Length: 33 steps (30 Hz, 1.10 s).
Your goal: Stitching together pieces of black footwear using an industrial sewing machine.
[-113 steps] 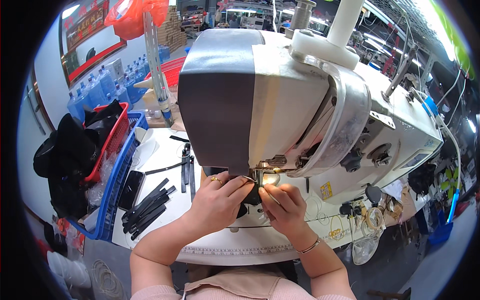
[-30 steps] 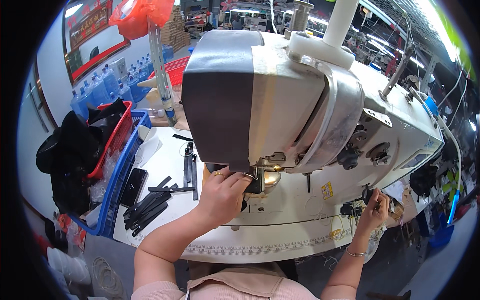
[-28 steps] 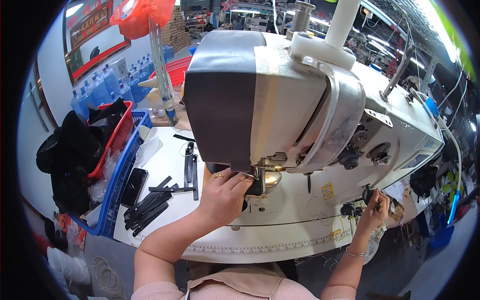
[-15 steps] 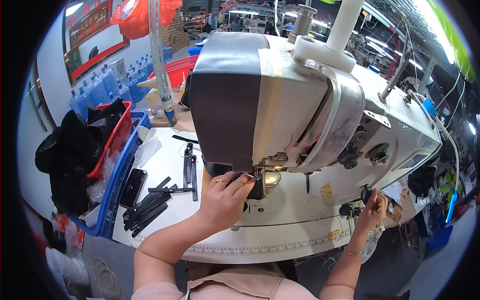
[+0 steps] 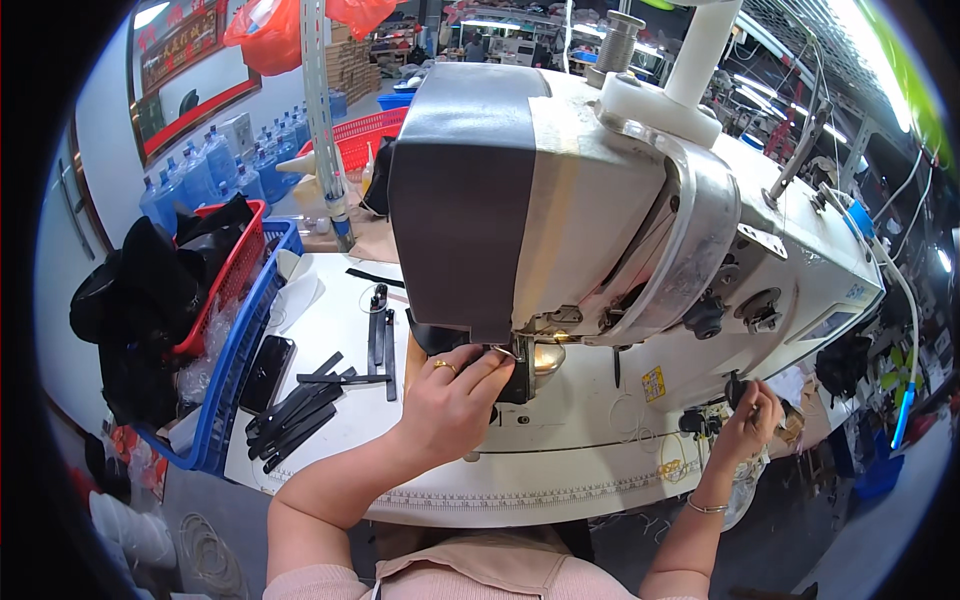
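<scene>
A small, dark, flat piece of material (image 5: pixel 516 385) sits under the needle area of the large white sewing machine (image 5: pixel 600 190) with a dark grey front cover, partly hidden by fingers. The person's left hand (image 5: pixel 452 398), wearing a gold ring, reaches in from the machine's near left side; its fingers are bent and drawn together, with the tips at the dark piece, but whether they pinch it or only press on it cannot be told. Just right of the piece, below the machine head, is a rounded, shiny, brass-toned part (image 5: pixel 548 358).

The right hand (image 5: pixel 750 428) is at the near right side of the machine, well apart from the left, its fingers curled in and its thumb against a round black knob (image 5: pixel 735 388); how firmly they grip is unclear. A silver bracelet (image 5: pixel 708 508) circles that wrist.

Left of the machine, on the white tabletop (image 5: pixel 590 440), a pile of narrow black strips (image 5: pixel 290 425) lies fanned out, with a black phone (image 5: pixel 267 375) beside it. Farther left of the machine stands a blue plastic basket (image 5: pixel 243 340), with a red plastic basket (image 5: pixel 226 290) full of soft black items (image 5: pixel 140 290). Clear blue water bottles (image 5: pixel 215 160) stand beyond, to the machine's far left.
</scene>
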Motion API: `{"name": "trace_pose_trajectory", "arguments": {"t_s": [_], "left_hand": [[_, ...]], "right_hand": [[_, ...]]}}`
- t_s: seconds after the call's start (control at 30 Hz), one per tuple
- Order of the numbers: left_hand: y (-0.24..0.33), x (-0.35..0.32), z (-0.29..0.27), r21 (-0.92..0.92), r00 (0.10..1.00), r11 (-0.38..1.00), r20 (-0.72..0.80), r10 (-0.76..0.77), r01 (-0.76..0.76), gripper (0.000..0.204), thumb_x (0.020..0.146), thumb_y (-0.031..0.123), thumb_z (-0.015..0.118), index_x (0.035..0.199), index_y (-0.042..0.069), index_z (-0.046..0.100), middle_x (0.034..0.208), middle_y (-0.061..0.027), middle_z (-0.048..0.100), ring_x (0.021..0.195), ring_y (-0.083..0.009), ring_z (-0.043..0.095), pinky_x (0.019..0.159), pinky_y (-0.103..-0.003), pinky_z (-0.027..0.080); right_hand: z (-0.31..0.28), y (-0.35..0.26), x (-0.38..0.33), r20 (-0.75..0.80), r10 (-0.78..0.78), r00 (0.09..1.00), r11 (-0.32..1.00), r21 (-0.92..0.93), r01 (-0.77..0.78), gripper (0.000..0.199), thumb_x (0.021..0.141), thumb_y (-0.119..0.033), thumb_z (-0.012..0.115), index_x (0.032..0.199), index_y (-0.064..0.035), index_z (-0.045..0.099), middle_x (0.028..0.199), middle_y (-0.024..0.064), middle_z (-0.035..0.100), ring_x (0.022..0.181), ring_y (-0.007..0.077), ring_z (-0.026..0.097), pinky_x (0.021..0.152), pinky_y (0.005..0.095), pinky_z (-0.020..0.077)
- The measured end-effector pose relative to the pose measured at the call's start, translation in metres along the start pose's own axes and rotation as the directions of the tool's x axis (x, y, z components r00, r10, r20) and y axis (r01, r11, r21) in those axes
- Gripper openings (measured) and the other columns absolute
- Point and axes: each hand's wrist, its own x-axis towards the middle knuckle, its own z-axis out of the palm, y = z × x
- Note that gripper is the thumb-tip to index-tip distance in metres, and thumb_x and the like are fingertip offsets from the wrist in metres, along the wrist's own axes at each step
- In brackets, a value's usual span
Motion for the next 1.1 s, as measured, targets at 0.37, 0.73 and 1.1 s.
{"name": "trace_pose_trajectory", "arguments": {"t_s": [0.37, 0.73, 1.1], "left_hand": [[-0.002, -0.002, 0.002, -0.041, 1.000, 0.999, -0.003, -0.007, 0.007, 0.038, 0.069, 0.001, 0.059, 0.106, 0.005, 0.064, 0.108, -0.0071, 0.064, 0.095, -0.0254, 0.060, 0.082, -0.034, 0.046], [-0.006, -0.008, 0.003, -0.063, 1.000, 0.998, -0.005, -0.019, 0.019, 0.041, 0.068, 0.000, 0.059, 0.109, 0.005, 0.063, 0.111, -0.0076, 0.063, 0.097, -0.0258, 0.060, 0.083, -0.034, 0.047], [-0.010, -0.011, 0.006, -0.059, 1.000, 0.998, -0.019, -0.002, 0.001, 0.040, 0.070, 0.003, 0.060, 0.110, 0.007, 0.063, 0.111, -0.0069, 0.064, 0.096, -0.0255, 0.061, 0.082, -0.034, 0.048]], "right_hand": [[0.035, -0.168, -0.027, 0.260, -0.483, 0.836, 0.746, 0.623, 0.237, 0.027, 0.067, -0.003, 0.072, 0.093, -0.0093, 0.066, 0.095, 0.0051, 0.064, 0.087, 0.0249, 0.061, 0.072, 0.0328, 0.0527], [0.053, -0.192, -0.032, 0.247, -0.538, 0.806, 0.688, 0.681, 0.251, 0.028, 0.064, -0.005, 0.067, 0.092, -0.0043, 0.066, 0.092, 0.0054, 0.064, 0.088, 0.0250, 0.061, 0.074, 0.0339, 0.0532], [0.051, -0.192, -0.031, 0.234, -0.573, 0.786, 0.710, 0.621, 0.332, 0.027, 0.068, -0.019, 0.068, 0.093, -0.0079, 0.067, 0.094, 0.0022, 0.063, 0.091, 0.0215, 0.061, 0.073, 0.0306, 0.0538]]}}
